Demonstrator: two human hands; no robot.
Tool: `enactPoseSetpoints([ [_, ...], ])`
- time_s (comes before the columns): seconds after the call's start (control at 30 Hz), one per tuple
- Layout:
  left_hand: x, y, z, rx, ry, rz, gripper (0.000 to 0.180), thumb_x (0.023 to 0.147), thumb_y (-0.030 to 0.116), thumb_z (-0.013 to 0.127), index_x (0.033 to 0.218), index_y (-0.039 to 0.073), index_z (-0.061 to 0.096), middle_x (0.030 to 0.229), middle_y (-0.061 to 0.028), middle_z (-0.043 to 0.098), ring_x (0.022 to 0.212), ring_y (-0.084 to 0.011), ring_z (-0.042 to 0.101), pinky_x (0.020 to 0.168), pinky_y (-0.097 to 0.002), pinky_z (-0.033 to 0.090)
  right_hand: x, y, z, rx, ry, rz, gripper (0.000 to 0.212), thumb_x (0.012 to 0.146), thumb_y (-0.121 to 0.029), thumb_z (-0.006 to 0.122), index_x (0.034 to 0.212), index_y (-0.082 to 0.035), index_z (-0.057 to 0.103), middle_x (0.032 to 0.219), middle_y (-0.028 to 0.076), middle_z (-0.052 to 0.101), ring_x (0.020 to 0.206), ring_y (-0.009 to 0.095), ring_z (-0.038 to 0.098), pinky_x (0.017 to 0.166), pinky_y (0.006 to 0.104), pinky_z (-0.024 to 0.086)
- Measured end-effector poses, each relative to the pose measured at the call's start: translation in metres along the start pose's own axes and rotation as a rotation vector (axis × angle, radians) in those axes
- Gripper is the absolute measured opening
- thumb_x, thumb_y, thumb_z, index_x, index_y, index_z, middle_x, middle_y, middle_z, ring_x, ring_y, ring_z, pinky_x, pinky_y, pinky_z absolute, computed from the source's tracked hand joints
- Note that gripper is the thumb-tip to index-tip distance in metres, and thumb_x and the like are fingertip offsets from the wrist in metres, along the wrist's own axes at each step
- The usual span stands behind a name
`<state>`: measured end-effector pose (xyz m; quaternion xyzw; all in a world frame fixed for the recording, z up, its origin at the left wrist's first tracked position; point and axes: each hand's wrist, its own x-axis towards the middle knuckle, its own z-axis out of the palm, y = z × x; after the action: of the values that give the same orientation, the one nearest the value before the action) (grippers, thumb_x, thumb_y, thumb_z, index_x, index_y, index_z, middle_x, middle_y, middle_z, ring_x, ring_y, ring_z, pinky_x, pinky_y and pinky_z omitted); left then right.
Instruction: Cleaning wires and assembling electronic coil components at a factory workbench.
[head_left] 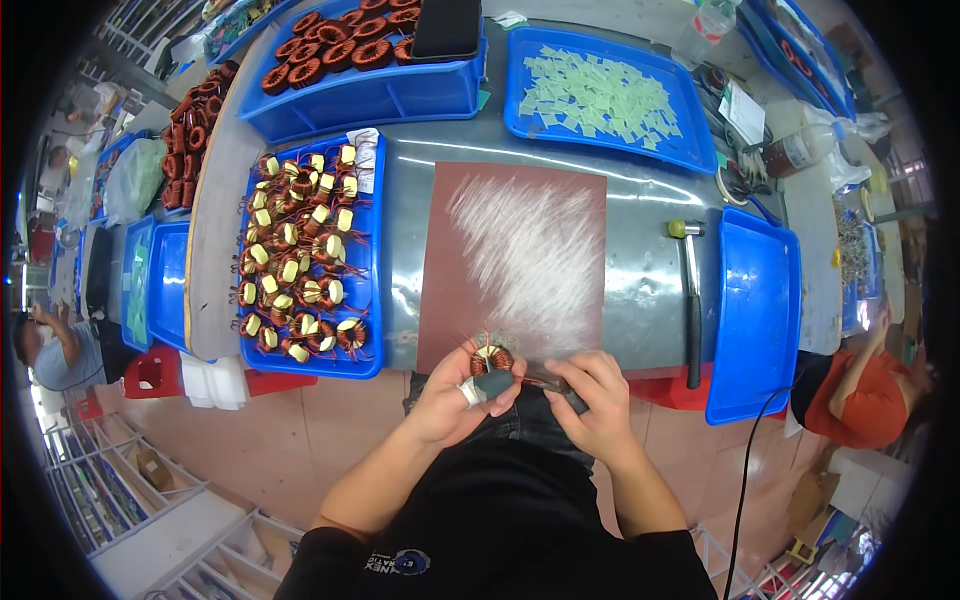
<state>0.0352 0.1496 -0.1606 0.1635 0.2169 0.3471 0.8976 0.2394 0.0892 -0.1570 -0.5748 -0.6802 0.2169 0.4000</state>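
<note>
My left hand (445, 405) is closed around a copper-wound toroidal coil (492, 358) with pale tape on it, above the near edge of a reddish-brown sheet (452, 250). A dark green finger cot (492, 386) covers a digit of that hand, with white wrapping at its base. Close beside it, my right hand (600, 402) is wrapped round a dark-handled tool (574, 399); its working end points toward the coil and is too small to make out. Pale scuff marks cover much of the sheet. At the left stands a blue tray (372, 345) of similar taped coils.
Behind that tray, a blue bin (365, 112) holds bare coils, and a black phone-like object (446, 28) rests on it. A blue tray (520, 115) of pale green pieces lies at the back. Rightward are a hammer (692, 310) and another blue tray (752, 320). Other people sit either side.
</note>
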Motion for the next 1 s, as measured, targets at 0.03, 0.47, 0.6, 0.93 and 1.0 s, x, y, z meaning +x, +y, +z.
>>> enactPoseSetpoints([
  [0.03, 0.0, -0.001, -0.001, -0.016, 0.002, -0.008, 0.03, 0.094, 0.008, 0.063, 0.12, 0.004, 0.049, 0.105, -0.0116, 0.059, 0.076, -0.0156, 0.054, 0.063, -0.0272, 0.042, -0.001, 0.0, 0.0, 0.0, 0.0, -0.008, 0.039, 0.067, -0.005, 0.078, 0.106, -0.005, 0.07, 0.093, 0.008, 0.063, 0.082, 0.027, 0.061, 0.073, 0.0374, 0.047],
  [0.47, 0.0, -0.004, -0.01, -0.016, -0.007, -0.013, 0.03, 0.096, 0.009, 0.061, 0.122, 0.005, 0.048, 0.111, -0.0131, 0.059, 0.078, -0.016, 0.054, 0.065, -0.0271, 0.043, 0.004, 0.002, -0.005, -0.006, -0.028, -0.031, 0.037, 0.068, -0.005, 0.077, 0.104, -0.004, 0.071, 0.086, 0.007, 0.061, 0.075, 0.027, 0.06, 0.067, 0.0366, 0.047],
  [0.6, 0.002, 0.0, -0.007, -0.042, -0.013, -0.018, 0.03, 0.096, 0.009, 0.061, 0.124, 0.005, 0.048, 0.111, -0.0129, 0.059, 0.078, -0.0158, 0.054, 0.065, -0.0271, 0.043, 0.002, 0.0, 0.004, 0.031, 0.009, -0.01, 0.037, 0.069, -0.004, 0.077, 0.105, -0.004, 0.07, 0.086, 0.008, 0.061, 0.075, 0.027, 0.06, 0.068, 0.0361, 0.048],
  [0.93, -0.007, 0.012, -0.006, 0.221, -0.043, -0.062, 0.038, 0.088, 0.008, 0.072, 0.12, 0.004, 0.051, 0.103, -0.0113, 0.059, 0.081, -0.0132, 0.057, 0.068, -0.0243, 0.046, 0.0, -0.013, -0.004, 0.141, -0.016, 0.035, 0.034, 0.069, 0.0, 0.074, 0.103, -0.001, 0.071, 0.083, 0.01, 0.062, 0.07, 0.026, 0.061, 0.063, 0.0345, 0.049],
  [1.0, -0.01, 0.021, -0.002, 0.487, -0.028, -0.052, 0.036, 0.085, 0.002, 0.073, 0.115, 0.004, 0.054, 0.1, -0.0068, 0.062, 0.09, -0.0114, 0.061, 0.078, -0.0253, 0.05, 0.006, -0.02, -0.014, 0.162, -0.064, 0.037, 0.032, 0.07, 0.001, 0.073, 0.101, 0.0, 0.072, 0.082, 0.01, 0.063, 0.069, 0.025, 0.062, 0.063, 0.0336, 0.05],
])
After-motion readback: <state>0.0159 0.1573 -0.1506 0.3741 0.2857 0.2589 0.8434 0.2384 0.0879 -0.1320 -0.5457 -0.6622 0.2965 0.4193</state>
